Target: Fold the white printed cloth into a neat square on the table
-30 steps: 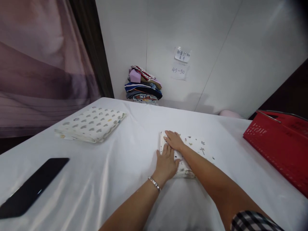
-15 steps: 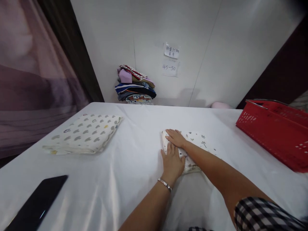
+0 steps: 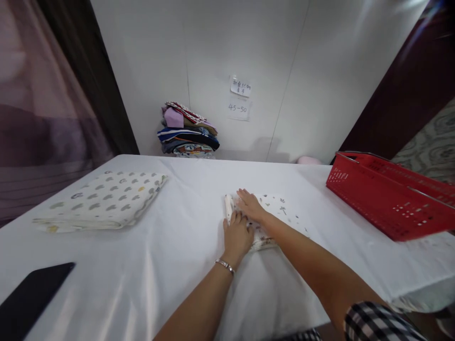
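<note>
A small folded white cloth with dark leaf prints lies on the white tabletop in front of me. My right hand rests flat on its left part, fingers spread and pointing left. Just below it, my left hand, with a thin bracelet at the wrist, has its fingers curled over the cloth's near left edge, pressing or gripping it. My two hands touch each other.
A larger folded cloth with grey spots lies at the left. A black flat device sits near the front left corner. A red plastic basket stands at the right. A stack of folded clothes leans against the back wall under paper notes.
The camera has swung right and lifted, so everything shifted left in view. My left fingers have curled tighter on the cloth's edge. My right hand stays flat on the cloth.
</note>
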`<action>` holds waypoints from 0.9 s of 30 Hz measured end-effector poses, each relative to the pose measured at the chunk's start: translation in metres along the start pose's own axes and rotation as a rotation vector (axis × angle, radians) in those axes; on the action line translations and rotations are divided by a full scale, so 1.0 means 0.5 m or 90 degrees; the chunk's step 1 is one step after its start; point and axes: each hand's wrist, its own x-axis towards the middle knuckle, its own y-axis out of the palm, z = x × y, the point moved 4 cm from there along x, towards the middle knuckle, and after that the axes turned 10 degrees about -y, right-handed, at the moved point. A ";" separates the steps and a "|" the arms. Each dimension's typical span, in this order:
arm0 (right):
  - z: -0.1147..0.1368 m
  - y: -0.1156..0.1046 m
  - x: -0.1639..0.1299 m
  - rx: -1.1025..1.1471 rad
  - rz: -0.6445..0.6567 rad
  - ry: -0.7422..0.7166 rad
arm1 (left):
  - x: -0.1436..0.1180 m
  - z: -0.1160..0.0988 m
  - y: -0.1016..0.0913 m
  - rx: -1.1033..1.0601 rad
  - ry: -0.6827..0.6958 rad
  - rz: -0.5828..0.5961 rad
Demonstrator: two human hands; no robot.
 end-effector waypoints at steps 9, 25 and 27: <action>-0.006 -0.001 -0.043 0.024 0.031 -0.005 | 0.005 -0.002 -0.003 0.023 0.021 -0.003; -0.099 -0.068 -0.183 0.026 -0.030 0.084 | 0.021 0.022 0.006 -0.017 0.002 -0.004; -0.141 -0.098 -0.225 0.001 -0.110 0.148 | 0.021 0.031 0.001 -0.057 -0.035 -0.028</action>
